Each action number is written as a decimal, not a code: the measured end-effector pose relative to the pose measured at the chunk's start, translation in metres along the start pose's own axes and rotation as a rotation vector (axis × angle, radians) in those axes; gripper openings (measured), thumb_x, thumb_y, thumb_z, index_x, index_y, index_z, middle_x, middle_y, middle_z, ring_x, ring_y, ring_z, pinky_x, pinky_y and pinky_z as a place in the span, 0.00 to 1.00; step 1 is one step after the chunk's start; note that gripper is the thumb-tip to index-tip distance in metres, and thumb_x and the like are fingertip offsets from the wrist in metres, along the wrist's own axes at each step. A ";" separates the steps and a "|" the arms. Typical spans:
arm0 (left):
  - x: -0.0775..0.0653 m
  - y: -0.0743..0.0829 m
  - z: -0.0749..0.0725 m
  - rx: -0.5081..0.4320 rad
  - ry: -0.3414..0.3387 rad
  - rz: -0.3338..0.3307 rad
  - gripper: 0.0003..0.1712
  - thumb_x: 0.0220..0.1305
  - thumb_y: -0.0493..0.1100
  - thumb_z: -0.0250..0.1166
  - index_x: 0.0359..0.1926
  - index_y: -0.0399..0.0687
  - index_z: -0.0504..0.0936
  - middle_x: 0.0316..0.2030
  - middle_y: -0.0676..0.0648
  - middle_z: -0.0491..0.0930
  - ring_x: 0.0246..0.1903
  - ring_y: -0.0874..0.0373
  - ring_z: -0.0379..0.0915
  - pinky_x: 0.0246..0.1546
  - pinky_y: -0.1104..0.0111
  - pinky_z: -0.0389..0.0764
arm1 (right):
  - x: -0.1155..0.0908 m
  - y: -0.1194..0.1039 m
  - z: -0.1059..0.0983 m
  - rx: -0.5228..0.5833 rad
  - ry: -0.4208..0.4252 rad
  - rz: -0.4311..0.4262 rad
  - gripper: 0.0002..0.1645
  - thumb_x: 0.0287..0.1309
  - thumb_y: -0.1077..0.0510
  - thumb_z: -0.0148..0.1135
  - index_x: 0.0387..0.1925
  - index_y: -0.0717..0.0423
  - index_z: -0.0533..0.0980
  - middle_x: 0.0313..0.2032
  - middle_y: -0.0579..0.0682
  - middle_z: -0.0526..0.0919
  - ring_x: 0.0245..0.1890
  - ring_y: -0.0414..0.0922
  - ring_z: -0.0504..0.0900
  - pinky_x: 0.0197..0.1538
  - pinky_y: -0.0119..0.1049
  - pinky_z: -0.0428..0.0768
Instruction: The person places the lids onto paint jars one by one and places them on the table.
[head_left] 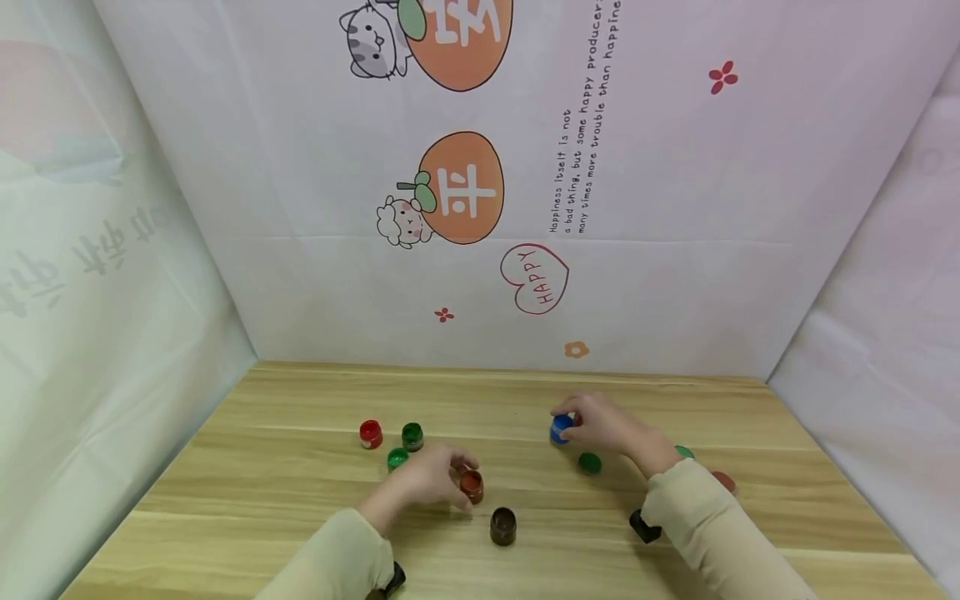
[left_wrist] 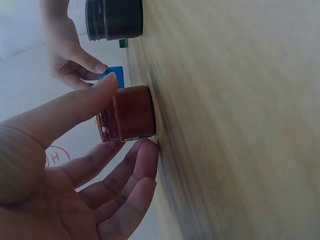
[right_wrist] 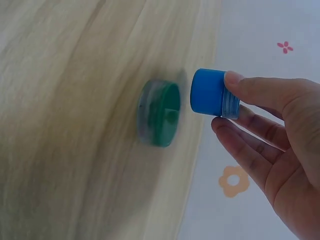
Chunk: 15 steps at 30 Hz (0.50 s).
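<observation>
My left hand [head_left: 435, 477] reaches over the wood table and holds a small reddish-brown paint jar [left_wrist: 134, 114] between thumb and fingers. Its top has no lid on it in the head view. My right hand [head_left: 600, 422], farther back on the table, pinches a blue paint jar [right_wrist: 208, 92] by its clear neck. A green lid [right_wrist: 167, 114] lies on the table just beside that jar. In front of the left hand stands an uncapped dark brown paint jar [head_left: 503, 527].
Left of the hands stand a red jar [head_left: 371, 434], a dark green jar [head_left: 412, 437] and a brighter green jar [head_left: 397, 457], partly behind the left hand. By the right forearm lie another green lid [head_left: 684, 452] and a reddish-brown lid [head_left: 723, 481]. A white printed sheet [head_left: 660, 292] hangs behind.
</observation>
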<state>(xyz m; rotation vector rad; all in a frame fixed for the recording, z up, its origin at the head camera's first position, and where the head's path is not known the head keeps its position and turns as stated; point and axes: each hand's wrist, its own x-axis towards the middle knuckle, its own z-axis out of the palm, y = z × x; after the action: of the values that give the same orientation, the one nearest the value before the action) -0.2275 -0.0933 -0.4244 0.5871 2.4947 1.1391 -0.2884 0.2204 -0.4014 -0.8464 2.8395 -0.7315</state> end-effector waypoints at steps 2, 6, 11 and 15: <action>0.002 0.000 0.002 0.035 0.010 -0.003 0.29 0.47 0.32 0.82 0.52 0.39 0.84 0.43 0.47 0.82 0.44 0.51 0.79 0.49 0.53 0.80 | 0.000 0.003 0.001 0.012 -0.004 0.027 0.22 0.63 0.65 0.70 0.58 0.66 0.81 0.52 0.57 0.83 0.35 0.39 0.77 0.36 0.34 0.79; 0.004 0.002 0.004 0.088 0.029 -0.021 0.27 0.46 0.30 0.83 0.49 0.42 0.84 0.43 0.47 0.82 0.45 0.49 0.79 0.50 0.53 0.80 | 0.002 0.007 0.003 0.017 -0.003 0.045 0.21 0.63 0.65 0.70 0.57 0.66 0.81 0.53 0.58 0.83 0.36 0.40 0.77 0.37 0.36 0.79; 0.006 0.005 0.005 0.119 0.036 -0.041 0.24 0.45 0.27 0.81 0.44 0.43 0.85 0.41 0.48 0.82 0.44 0.50 0.77 0.49 0.52 0.79 | 0.003 0.010 0.006 -0.011 0.006 0.038 0.21 0.62 0.64 0.71 0.56 0.65 0.82 0.52 0.58 0.83 0.38 0.42 0.79 0.38 0.36 0.81; 0.006 0.006 0.005 0.129 0.040 -0.049 0.22 0.45 0.25 0.80 0.42 0.44 0.85 0.39 0.49 0.81 0.42 0.51 0.77 0.47 0.53 0.80 | 0.005 0.009 0.008 -0.023 0.008 0.041 0.20 0.62 0.63 0.72 0.56 0.64 0.83 0.52 0.58 0.83 0.39 0.43 0.81 0.39 0.37 0.82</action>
<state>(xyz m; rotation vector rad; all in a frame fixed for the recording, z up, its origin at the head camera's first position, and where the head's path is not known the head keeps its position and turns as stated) -0.2295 -0.0837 -0.4239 0.5382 2.6163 0.9873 -0.2951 0.2213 -0.4125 -0.7880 2.8687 -0.7004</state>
